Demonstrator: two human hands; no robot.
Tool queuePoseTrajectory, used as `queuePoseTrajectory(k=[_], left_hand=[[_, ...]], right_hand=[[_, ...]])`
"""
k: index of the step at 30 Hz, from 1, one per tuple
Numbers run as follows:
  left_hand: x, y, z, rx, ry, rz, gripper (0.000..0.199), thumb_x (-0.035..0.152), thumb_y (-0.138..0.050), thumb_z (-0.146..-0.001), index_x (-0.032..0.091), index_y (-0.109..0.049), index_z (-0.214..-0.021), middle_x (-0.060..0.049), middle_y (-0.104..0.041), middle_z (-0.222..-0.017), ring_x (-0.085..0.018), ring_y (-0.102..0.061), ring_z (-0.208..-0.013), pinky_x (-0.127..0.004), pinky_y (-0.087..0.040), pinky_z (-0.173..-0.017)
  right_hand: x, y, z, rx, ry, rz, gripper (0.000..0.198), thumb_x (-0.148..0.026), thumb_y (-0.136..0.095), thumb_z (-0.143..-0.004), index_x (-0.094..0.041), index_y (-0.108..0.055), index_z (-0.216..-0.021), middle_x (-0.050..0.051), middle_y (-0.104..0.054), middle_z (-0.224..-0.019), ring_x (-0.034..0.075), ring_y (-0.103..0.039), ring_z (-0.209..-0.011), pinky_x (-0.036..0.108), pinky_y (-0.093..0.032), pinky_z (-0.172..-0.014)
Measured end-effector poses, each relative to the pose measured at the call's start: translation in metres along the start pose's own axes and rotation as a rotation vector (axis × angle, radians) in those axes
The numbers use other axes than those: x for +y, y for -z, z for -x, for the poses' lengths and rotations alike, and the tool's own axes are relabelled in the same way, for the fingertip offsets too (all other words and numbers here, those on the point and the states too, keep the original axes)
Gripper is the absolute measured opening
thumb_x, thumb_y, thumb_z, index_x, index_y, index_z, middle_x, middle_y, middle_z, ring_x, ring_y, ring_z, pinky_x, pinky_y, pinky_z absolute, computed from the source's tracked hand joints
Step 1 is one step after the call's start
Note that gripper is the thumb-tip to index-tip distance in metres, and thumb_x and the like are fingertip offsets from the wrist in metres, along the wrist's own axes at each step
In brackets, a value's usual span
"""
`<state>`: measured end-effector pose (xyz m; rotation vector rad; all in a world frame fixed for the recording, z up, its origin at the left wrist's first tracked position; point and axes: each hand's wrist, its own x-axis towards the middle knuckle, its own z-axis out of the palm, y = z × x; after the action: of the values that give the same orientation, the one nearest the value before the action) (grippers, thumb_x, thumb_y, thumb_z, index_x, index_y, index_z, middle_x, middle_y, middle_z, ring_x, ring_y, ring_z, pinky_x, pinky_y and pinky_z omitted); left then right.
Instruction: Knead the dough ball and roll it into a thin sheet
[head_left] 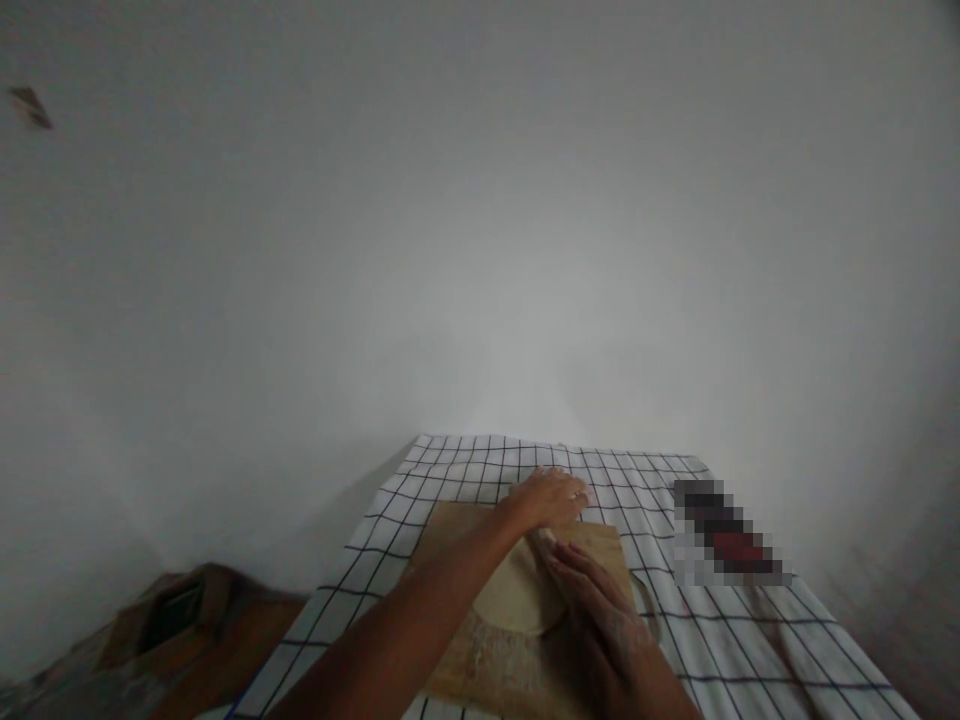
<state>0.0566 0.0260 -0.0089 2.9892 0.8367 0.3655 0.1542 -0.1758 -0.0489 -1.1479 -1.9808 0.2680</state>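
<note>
A pale rolling pin (545, 545) lies slantwise across a flat sheet of dough (517, 603); my arms and hands cover much of the pin. My left hand (553, 497) reaches over to its far end, fingers bent around it. On the near end rests my right hand (604, 598), gripping from above with the fingers together, and there is white flour on its skin. Under the dough is a wooden board (487, 680) dusted with flour, mostly along its near part.
A white cloth with dark checks (375, 545) covers the table, which reaches the pale wall (480, 250). At the right edge sits a blurred-out dark and red item (727, 535). A brown box-like thing (176, 610) stands low on the left.
</note>
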Motion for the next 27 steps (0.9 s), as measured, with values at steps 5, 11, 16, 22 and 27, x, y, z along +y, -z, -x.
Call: queuePoseTrajectory(k=[5,11,16,22,27], left_hand=[[-0.011,-0.002,0.02,0.025,-0.023,0.004,0.043,0.042,-0.028,-0.104,0.031,-0.056,-0.135,-0.003,-0.06,-0.139,-0.028,-0.049,-0.131,-0.049,-0.036,-0.108],[-0.026,0.011,0.081,0.061,-0.003,-0.064,0.043,0.033,-0.03,-0.105,0.031,-0.048,-0.143,-0.001,-0.051,-0.148,-0.026,-0.04,-0.141,-0.047,-0.028,-0.116],[-0.02,0.026,0.135,0.084,0.11,-0.093,0.045,0.033,-0.027,-0.105,0.029,-0.041,-0.148,-0.002,-0.043,-0.154,-0.022,-0.035,-0.144,-0.044,-0.032,-0.116],[-0.017,0.025,0.159,0.107,0.164,-0.132,0.046,0.034,-0.028,-0.105,0.028,-0.039,-0.15,-0.002,-0.042,-0.154,-0.022,-0.037,-0.143,-0.043,-0.032,-0.117],[-0.021,0.013,0.116,0.044,0.111,-0.206,0.043,0.033,-0.031,-0.104,0.029,-0.046,-0.145,-0.004,-0.047,-0.151,-0.029,-0.039,-0.141,-0.051,-0.032,-0.114]], right_hand=[[-0.002,0.003,-0.001,-0.027,0.035,0.02,0.054,-0.021,-0.04,-0.099,-0.032,-0.037,-0.151,0.002,-0.035,-0.159,0.023,-0.028,-0.148,0.045,-0.036,-0.117],[-0.008,0.005,-0.002,-0.095,0.016,0.062,0.056,-0.026,-0.042,-0.1,-0.035,-0.03,-0.154,-0.001,-0.036,-0.158,0.024,-0.028,-0.148,0.045,-0.036,-0.117],[-0.009,0.003,0.0,-0.069,-0.038,0.074,0.053,-0.032,-0.046,-0.1,-0.034,-0.035,-0.152,0.001,-0.037,-0.158,0.026,-0.031,-0.147,0.049,-0.037,-0.117],[-0.014,0.001,-0.001,-0.006,-0.127,0.081,0.045,-0.037,-0.046,-0.1,-0.028,-0.047,-0.144,0.006,-0.045,-0.152,0.025,-0.039,-0.142,0.047,-0.038,-0.116],[-0.009,0.001,-0.004,0.13,-0.224,0.202,0.036,-0.03,-0.042,-0.1,-0.026,-0.057,-0.133,0.008,-0.058,-0.14,0.026,-0.049,-0.134,0.049,-0.041,-0.112]])
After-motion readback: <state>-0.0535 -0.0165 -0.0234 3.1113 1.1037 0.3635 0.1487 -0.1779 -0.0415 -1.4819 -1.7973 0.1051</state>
